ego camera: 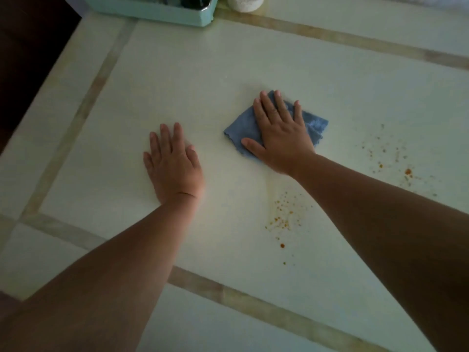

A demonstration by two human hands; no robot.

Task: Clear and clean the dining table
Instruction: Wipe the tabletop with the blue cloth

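A folded blue cloth (243, 130) lies on the pale dining table (203, 72) near its middle. My right hand (279, 138) presses flat on the cloth with straight, spread fingers. My left hand (172, 163) rests flat on the bare tabletop to the left of the cloth, fingers straight. Orange crumbs and a faint yellowish smear (284, 214) lie just below the cloth. A second patch of orange specks (396, 161) is scattered to the right of it.
A mint-green tray (157, 11) with dark items stands at the far edge of the table. A white round object (245, 3) sits beside it. The table's left edge (38, 97) borders a dark floor. Tan inlay stripes cross the tabletop.
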